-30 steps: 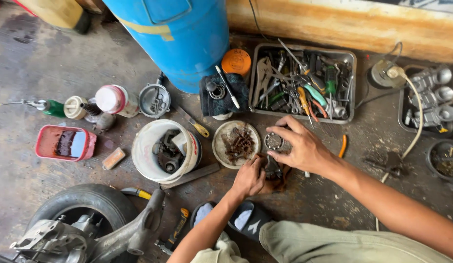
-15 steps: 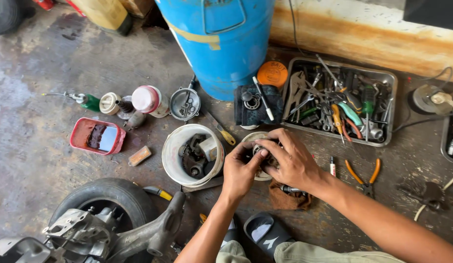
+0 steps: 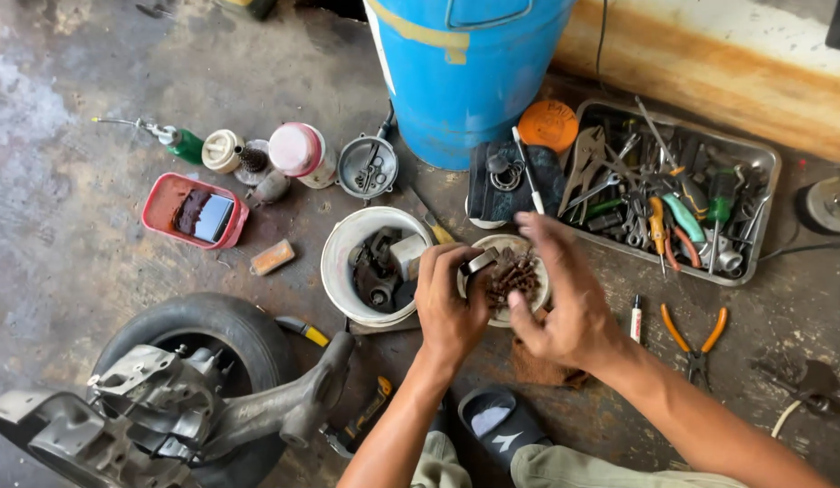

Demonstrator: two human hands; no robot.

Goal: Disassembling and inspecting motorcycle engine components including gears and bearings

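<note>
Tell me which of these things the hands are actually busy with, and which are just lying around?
In hand:
left hand holding a small metal part
right hand over the small bowl of rusty screws

Lying about:
white tub of parts
tool tray
orange pliers
red tin
tyre
blue drum

Stained concrete floor [image 3: 86, 271] with stuff all around the big blue drum [image 3: 465, 72] — metal tool tray [image 3: 765, 172] off to its right, white bucket [image 3: 340, 258] just below it, red tin [image 3: 163, 194] well left, orange-handled pliers [image 3: 695, 339] lower right, tyre [image 3: 212, 334] lower left.
</note>
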